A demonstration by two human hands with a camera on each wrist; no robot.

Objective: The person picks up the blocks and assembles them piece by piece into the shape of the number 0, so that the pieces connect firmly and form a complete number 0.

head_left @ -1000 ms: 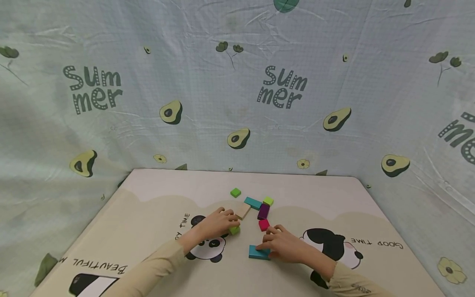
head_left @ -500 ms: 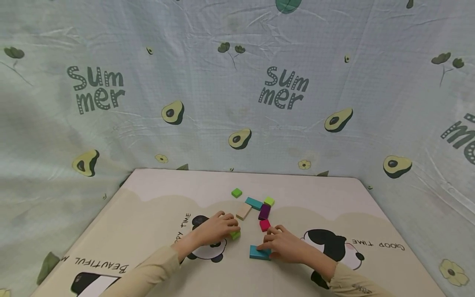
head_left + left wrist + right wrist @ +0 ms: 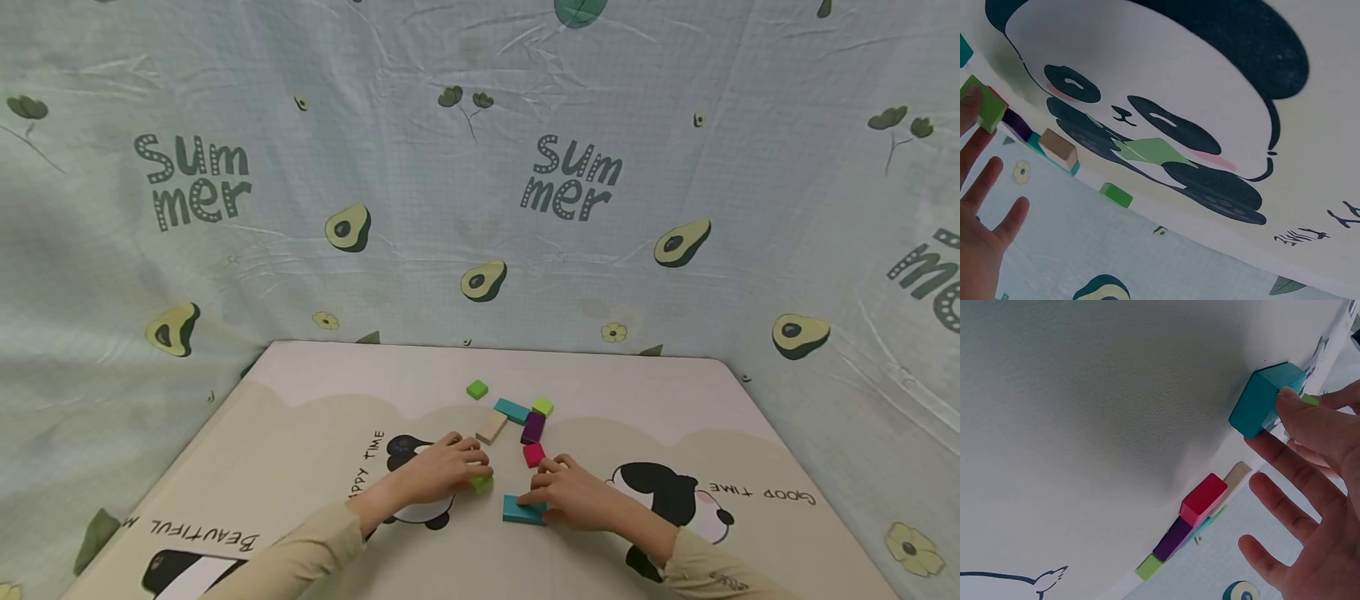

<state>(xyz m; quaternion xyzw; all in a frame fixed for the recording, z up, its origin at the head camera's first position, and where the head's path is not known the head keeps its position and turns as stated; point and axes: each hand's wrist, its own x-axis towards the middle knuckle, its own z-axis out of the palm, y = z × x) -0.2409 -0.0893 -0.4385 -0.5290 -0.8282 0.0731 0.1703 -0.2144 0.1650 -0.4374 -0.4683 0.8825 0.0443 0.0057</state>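
Near the centre of the printed table [image 3: 345,367], with the red block [image 3: 534,455] taken as the clock's hub, the teal block [image 3: 517,510] is at six o'clock and the green block [image 3: 482,484] at eight. Both look like painted wood: probably light, quite stiff and hard to break, though the smooth faces may slide under dry fingertips. The right hand [image 3: 573,498] pinches the teal block between thumb and forefinger at its three-o'clock end, its other fingers spread wide. For this longer piece, a hold across the two long sides, close to the middle, should balance best. The left hand [image 3: 442,468] has the green block between thumb and forefinger, other fingers spread; opposite side faces seem the sensible grip on so short a piece. Whether either block is lifted off the table, I cannot tell. In looks, the teal block is an oblong slab with crisp edges and one even colour; the green block is small, squarish and bright yellow-green.
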